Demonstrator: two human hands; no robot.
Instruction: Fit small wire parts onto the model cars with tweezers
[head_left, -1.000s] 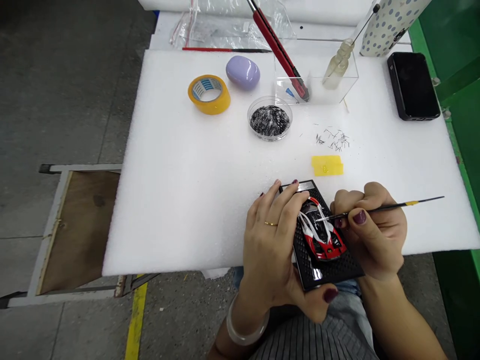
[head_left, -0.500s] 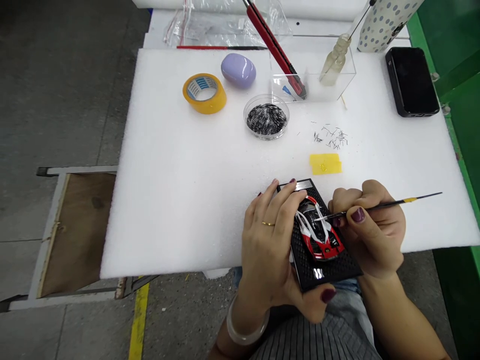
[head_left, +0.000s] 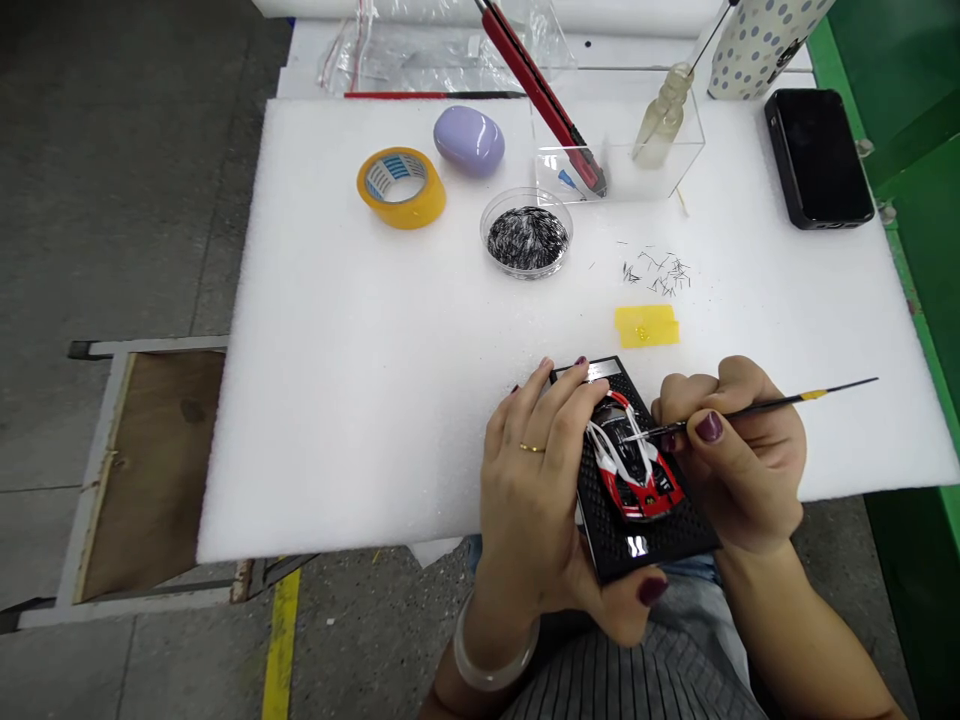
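Note:
A red, white and black model car [head_left: 636, 460] sits on a black textured base [head_left: 660, 540]. My left hand [head_left: 536, 490] grips this base from the left, with fingertips at the car's side and the thumb along the base's lower edge. Between the thumb and fingers of my right hand [head_left: 739, 450] is a thin black brush [head_left: 780, 402] with a yellow band. Its pale tip touches or hovers just over the middle of the car; which of the two, I cannot tell. Beyond the base lies a yellow tape piece [head_left: 646, 326] with tiny yellow bits on it.
Short black strands [head_left: 664, 272] lie scattered behind the tape piece. Farther back are a dish of black strands [head_left: 527, 240], an orange tape roll [head_left: 401, 188], a purple case [head_left: 469, 141], a red cutter [head_left: 536, 85], a small bottle [head_left: 664, 118] and a black device [head_left: 819, 158].
The whole view has shifted slightly, so the table things appear a little farther left. Both hands keep their holds on the base and the brush.

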